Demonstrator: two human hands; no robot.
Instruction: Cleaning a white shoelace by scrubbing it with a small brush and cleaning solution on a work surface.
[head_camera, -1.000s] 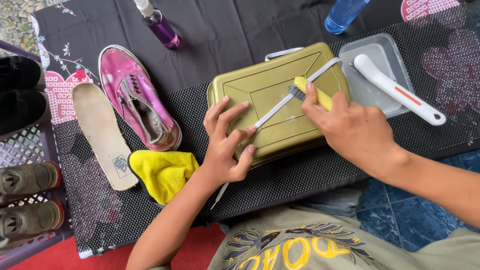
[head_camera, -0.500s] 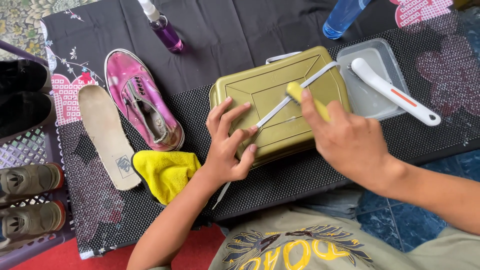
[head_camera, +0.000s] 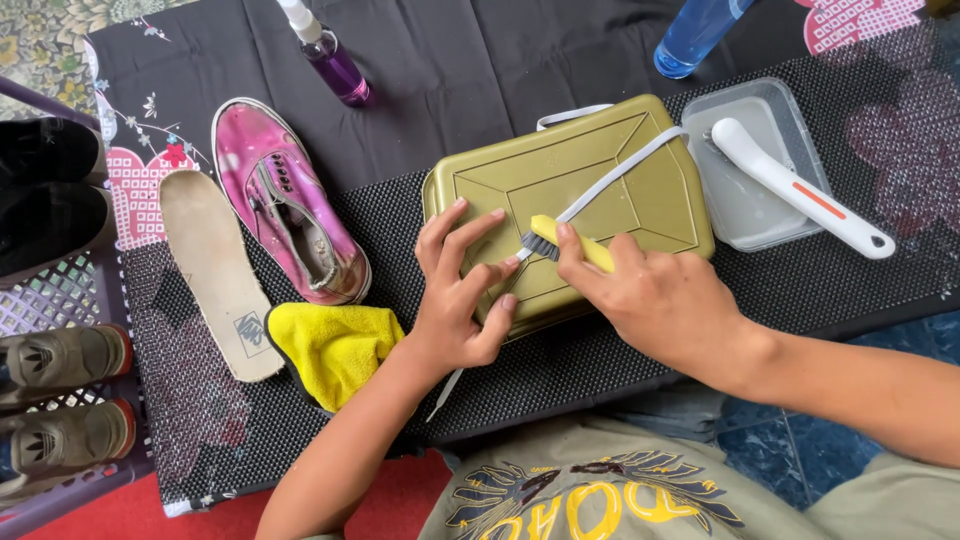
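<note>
Here the left hand (head_camera: 455, 290) lies fingers spread, open, pinning a white shoelace (head_camera: 620, 175) flat on the olive case lid (head_camera: 640, 200). Just right of it, the right hand (head_camera: 665, 300) is closed around a yellow brush (head_camera: 572, 243), bristles down on the lace. The lace's long axis runs diagonally away from both hands, up-right. Beyond: tray (head_camera: 760, 215), pink shoe (head_camera: 290, 215).

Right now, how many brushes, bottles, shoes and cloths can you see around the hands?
Brushes: 2, the yellow brush in the right hand and the white brush in the clear tray.
Bottles: 2, the purple spray bottle and the blue bottle.
Shoes: 1 pink shoe on the mat; more sit in the rack at the left.
Cloths: 1 yellow cloth.
Total: 6
</note>
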